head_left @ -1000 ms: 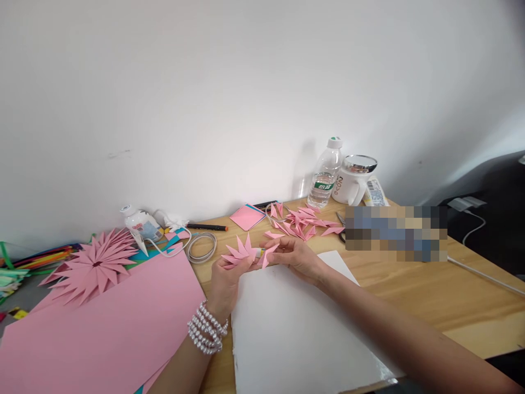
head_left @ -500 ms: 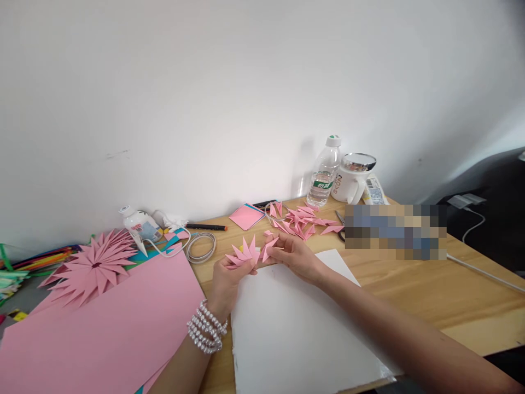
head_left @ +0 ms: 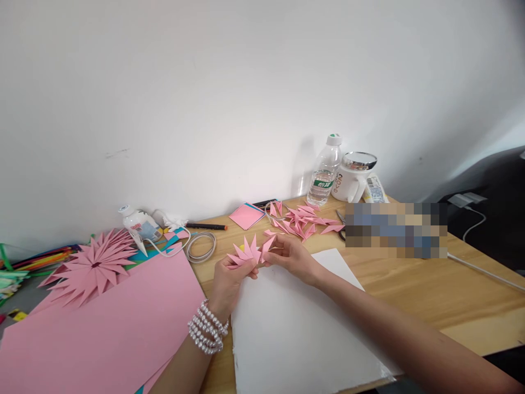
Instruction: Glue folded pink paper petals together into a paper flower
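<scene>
The fan of folded pink points (head_left: pixel 246 253) sits above the far edge of the white board (head_left: pixel 297 328), pinched between the left hand's (head_left: pixel 228 278) thumb on top and fingers beneath, its tips fanning up and away. Just beside it, the right hand's (head_left: pixel 294 259) thumb and fingertips are closed on a single folded pink piece (head_left: pixel 268 247); whether the two touch is hard to tell. The left fingers are mostly hidden under the fan. A yellow bit (head_left: pixel 241 248) peeks from behind it, unidentifiable. Farther right, pixelation masks part of the table (head_left: pixel 410 295).
</scene>
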The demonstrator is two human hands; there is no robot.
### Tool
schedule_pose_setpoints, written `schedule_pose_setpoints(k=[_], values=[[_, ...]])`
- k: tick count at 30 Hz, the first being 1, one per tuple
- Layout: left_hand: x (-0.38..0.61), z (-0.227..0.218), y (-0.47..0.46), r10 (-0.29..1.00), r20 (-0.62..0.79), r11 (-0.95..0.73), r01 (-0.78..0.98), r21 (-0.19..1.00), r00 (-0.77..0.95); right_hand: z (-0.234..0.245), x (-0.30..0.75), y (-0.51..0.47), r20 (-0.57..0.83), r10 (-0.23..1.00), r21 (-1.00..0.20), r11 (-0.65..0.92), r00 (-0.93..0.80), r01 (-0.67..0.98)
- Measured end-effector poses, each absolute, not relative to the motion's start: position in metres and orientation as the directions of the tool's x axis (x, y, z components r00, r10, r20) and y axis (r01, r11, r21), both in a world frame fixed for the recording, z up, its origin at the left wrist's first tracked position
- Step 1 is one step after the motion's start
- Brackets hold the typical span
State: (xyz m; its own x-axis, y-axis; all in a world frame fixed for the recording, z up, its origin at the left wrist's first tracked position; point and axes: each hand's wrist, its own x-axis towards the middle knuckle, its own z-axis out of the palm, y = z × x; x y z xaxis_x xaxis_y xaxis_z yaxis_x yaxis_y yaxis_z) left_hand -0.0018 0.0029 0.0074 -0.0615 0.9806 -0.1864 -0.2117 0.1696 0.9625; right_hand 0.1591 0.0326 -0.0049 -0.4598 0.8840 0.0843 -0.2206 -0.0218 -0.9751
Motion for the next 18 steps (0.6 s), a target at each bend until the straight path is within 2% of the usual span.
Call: schedule_pose_setpoints(k=[9,18], values=[[-0.0017,0.0060,0.0019,0.979,-0.203,0.196,-0.159,0.967,-0.029,-0.0090,0.1584,0.0339,0.129,0.865,-0.960,-0.013,-0.486,-0.278],[-0.0004,0.0085,0.0011,0.974,-0.226,0.220,-0.158,0.963,-0.024,-0.0099,0.1571,0.0313,0.125,0.859,-0.973,0.009,-0.496,-0.230]])
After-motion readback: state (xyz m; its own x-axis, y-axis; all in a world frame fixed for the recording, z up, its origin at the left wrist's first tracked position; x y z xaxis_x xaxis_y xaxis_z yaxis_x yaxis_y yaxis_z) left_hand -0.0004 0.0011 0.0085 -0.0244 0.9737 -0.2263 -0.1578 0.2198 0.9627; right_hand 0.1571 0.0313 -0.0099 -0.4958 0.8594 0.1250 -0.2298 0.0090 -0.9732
